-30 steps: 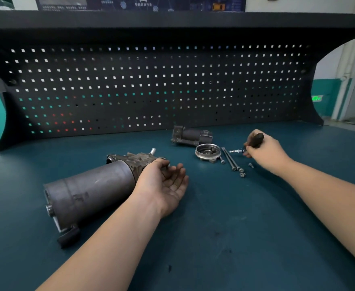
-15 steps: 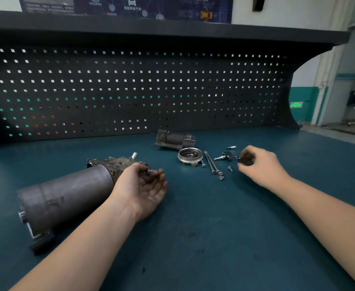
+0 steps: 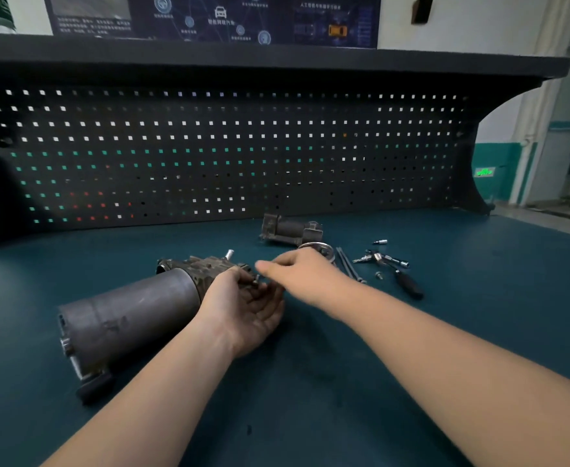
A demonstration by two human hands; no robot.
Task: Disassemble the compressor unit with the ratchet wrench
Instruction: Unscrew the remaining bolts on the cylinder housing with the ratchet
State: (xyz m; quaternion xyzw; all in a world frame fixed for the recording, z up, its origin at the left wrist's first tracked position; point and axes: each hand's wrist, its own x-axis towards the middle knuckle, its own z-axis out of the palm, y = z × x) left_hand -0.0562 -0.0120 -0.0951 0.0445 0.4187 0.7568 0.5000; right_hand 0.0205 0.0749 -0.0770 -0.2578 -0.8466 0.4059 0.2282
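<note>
Wrench down: our right hand (image 3: pixel 305 273) left the ratchet wrench (image 3: pixel 396 273) on the bench, fingers loosely spread, reaching to our open left hand (image 3: pixel 246 305) at the compressor unit (image 3: pixel 131 315); hand-loosening likely follows.

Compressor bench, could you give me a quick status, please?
Left hand cupped, palm up, at compressor unit. Right hand empty, reaching over. Ratchet wrench on table.

Both forearms are bare, no sleeves in view; the left hand (image 3: pixel 243 306) and right hand (image 3: pixel 305 269) wear no gloves, rings or watch.

Right hand (image 3: pixel 305 269) off ratchet wrench (image 3: pixel 398 273), now at left hand (image 3: pixel 248 306).
</note>
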